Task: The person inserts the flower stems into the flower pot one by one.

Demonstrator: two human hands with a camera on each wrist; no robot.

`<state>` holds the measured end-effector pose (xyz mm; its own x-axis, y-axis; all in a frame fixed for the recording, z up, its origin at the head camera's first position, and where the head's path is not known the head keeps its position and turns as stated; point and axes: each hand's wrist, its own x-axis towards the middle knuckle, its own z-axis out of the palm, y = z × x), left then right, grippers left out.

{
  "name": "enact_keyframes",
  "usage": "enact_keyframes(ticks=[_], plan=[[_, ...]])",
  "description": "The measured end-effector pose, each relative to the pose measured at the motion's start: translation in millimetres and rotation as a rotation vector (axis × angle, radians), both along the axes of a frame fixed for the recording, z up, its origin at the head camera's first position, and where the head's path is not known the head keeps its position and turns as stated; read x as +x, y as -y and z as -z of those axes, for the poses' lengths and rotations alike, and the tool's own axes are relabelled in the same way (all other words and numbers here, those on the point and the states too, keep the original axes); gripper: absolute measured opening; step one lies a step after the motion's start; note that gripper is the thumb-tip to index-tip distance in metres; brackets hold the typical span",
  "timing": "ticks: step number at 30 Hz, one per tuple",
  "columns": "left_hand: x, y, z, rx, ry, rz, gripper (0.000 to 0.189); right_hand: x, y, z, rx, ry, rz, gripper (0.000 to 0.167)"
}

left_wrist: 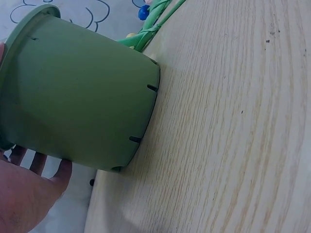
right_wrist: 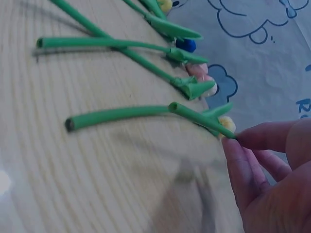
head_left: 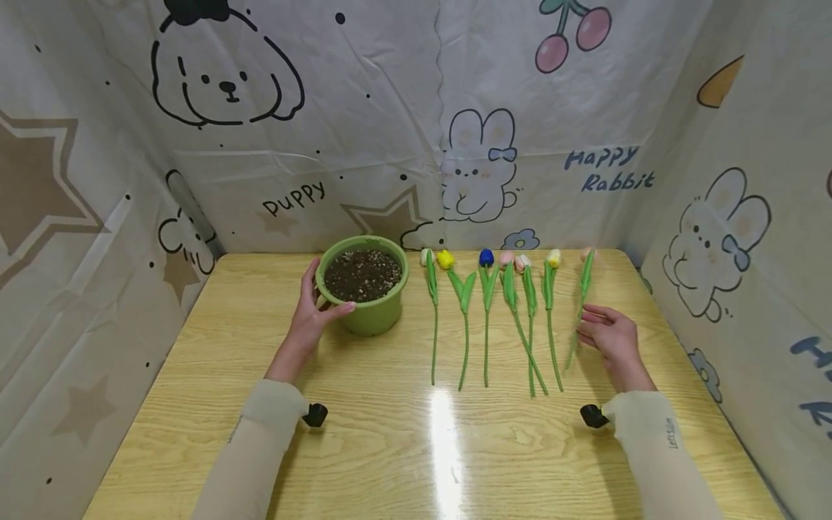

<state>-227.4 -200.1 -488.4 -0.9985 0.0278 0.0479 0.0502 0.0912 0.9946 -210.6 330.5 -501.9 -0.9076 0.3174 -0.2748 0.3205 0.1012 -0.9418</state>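
On the left of the table, my left hand (head_left: 307, 321) grips a green flowerpot (head_left: 372, 318) filled with dark soil (head_left: 360, 276). The thumb lies at its rim and the fingers bend round its side; the left wrist view shows the fingertips on the pot wall (left_wrist: 82, 97). At the right, my right hand (head_left: 614, 341) pinches the stem of a pale pink artificial tulip (head_left: 586, 278) between thumb and fingers. The stem's cut end (right_wrist: 174, 107) is raised over the table in the right wrist view. The held tulip's bloom is out of that view.
Between the hands lie several artificial tulips in a row, among them a yellow one (head_left: 445, 260), a blue one (head_left: 487, 258) and a yellow-white one (head_left: 553, 258). Two stems cross. Printed cloth (head_left: 383, 130) rises behind and beside the wooden table (head_left: 377, 448).
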Motion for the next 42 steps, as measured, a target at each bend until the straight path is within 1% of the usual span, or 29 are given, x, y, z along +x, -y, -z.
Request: enact_keyframes(ticks=[8, 11, 16, 21, 25, 28, 34, 37, 42], plan=[[-0.3, 0.4, 1.5, -0.005, 0.005, 0.0, 0.111, 0.6, 13.6, -11.2, -0.071, -0.061, -0.009, 0.058], [-0.9, 0.5, 2.3, -0.009, 0.008, -0.004, 0.112, -1.3, 18.0, -15.2, -0.1, -0.084, -0.018, 0.058], [-1.2, 0.5, 3.2, -0.01, 0.006, -0.002, 0.112, -4.3, 27.4, -24.8, -0.095, -0.108, -0.029, 0.058], [-0.5, -0.1, 2.3, -0.005, 0.005, -0.001, 0.112, -7.3, 40.3, -34.6, -0.159, -0.143, -0.021, 0.056], [-0.3, 0.3, 1.1, -0.002, -0.002, 0.001, 0.113, -11.5, 52.7, -39.9, -0.181, -0.175, -0.013, 0.053], [-0.9, 0.7, 1.2, -0.003, -0.004, 0.001, 0.112, -14.1, 61.7, -43.0, -0.193, -0.193, -0.029, 0.052], [-2.9, 0.8, 3.5, -0.013, -0.002, 0.002, 0.111, -18.2, 79.4, -49.4, -0.244, -0.228, -0.084, 0.056], [-2.7, 0.3, 3.4, -0.009, -0.003, 0.001, 0.111, -20.4, 90.8, -52.4, -0.239, -0.242, -0.108, 0.056], [-2.5, 0.6, 2.5, -0.009, -0.005, 0.001, 0.111, -26.7, 112.1, -54.4, -0.259, -0.274, -0.124, 0.056]])
